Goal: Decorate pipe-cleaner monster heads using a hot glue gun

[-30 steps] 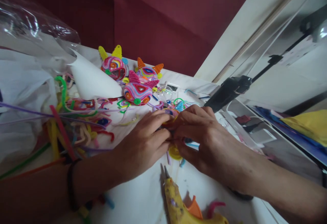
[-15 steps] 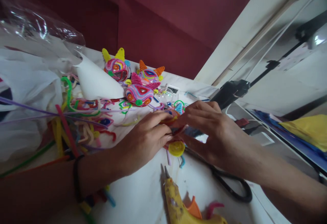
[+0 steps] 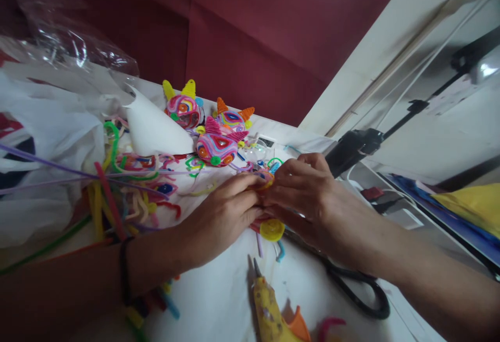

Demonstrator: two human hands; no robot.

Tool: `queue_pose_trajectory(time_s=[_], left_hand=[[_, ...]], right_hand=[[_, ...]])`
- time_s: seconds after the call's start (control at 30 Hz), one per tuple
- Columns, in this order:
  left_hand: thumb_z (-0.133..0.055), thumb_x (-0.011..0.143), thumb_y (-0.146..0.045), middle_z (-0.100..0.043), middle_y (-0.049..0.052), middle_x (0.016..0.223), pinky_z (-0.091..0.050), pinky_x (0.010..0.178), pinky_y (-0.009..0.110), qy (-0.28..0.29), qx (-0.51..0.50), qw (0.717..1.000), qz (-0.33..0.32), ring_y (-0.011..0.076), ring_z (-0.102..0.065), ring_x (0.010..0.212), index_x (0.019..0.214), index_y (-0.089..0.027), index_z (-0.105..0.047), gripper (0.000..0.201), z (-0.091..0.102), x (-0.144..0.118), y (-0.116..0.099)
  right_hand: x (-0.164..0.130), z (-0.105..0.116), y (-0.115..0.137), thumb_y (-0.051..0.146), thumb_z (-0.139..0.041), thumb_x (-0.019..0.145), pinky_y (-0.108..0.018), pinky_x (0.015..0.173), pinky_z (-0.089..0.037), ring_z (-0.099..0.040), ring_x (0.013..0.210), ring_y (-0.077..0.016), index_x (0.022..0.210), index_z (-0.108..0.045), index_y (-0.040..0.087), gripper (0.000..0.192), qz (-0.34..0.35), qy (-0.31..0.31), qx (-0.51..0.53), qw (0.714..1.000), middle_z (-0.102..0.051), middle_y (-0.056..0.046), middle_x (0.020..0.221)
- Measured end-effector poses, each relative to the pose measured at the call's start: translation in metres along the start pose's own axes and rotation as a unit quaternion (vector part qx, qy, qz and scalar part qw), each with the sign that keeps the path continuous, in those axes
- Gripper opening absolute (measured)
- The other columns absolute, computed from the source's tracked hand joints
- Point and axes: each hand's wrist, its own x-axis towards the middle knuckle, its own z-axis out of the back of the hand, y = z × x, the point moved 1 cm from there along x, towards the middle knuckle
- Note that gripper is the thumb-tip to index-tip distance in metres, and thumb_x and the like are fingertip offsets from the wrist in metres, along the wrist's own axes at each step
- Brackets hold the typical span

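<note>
Two hands meet over one colourful piece [image 3: 272, 230] with a yellow coiled disc, near mid-surface.
The left hand [image 3: 224, 209] has its fingers close together on it; the right hand [image 3: 310, 199] bunches bent fingers there, tips hidden, pinching or not I cannot tell. Three eared figures [image 3: 216, 149] stand near the white surface's [image 3: 211, 290] far edge, a yellow glue gun [image 3: 267, 308] nearer, a black scissors handle [image 3: 385, 308] by the right edge.

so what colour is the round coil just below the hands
The coil is yellow; it shows in the head view, the only one.
</note>
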Motion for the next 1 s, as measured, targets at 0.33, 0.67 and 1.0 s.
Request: queue_pose_trajectory(time_s=[0.33,0.67,1.0], left_hand=[[-0.055,0.090,-0.019,-0.064,0.007,0.100,-0.048,0.094,0.033,-0.007,-0.002,1.000,-0.007,0.0182,-0.058,0.104,0.084,-0.015,-0.063,0.011,0.001,-0.002,0.002],[-0.051,0.090,-0.012,-0.064,0.007,0.096,-0.048,0.089,0.032,-0.056,0.027,0.998,-0.010,0.0174,-0.059,0.095,0.084,-0.015,-0.061,0.012,0.003,-0.001,0.006],[-0.051,0.087,-0.007,-0.061,0.003,0.088,-0.046,0.078,0.024,-0.036,-0.029,0.998,0.044,0.0140,-0.059,0.086,0.081,-0.015,-0.058,0.012,0.004,0.003,0.011]], right_hand=[[0.001,0.002,-0.013,0.007,-0.054,0.088,-0.033,0.076,-0.030,-0.050,0.077,-0.0164,0.077,-0.063,0.015,0.016,-0.045,0.039,0.067,0.996,-0.063,-0.003,0.075],[0.007,0.000,-0.017,0.009,-0.052,0.089,-0.033,0.076,-0.031,-0.051,0.077,-0.0160,0.079,-0.061,0.015,0.015,-0.089,0.063,0.067,0.992,-0.060,-0.003,0.076],[0.012,-0.002,-0.021,0.016,-0.047,0.094,-0.033,0.075,-0.028,-0.049,0.081,-0.0178,0.080,-0.057,0.015,0.017,-0.081,0.073,0.035,0.993,-0.059,-0.003,0.078]])
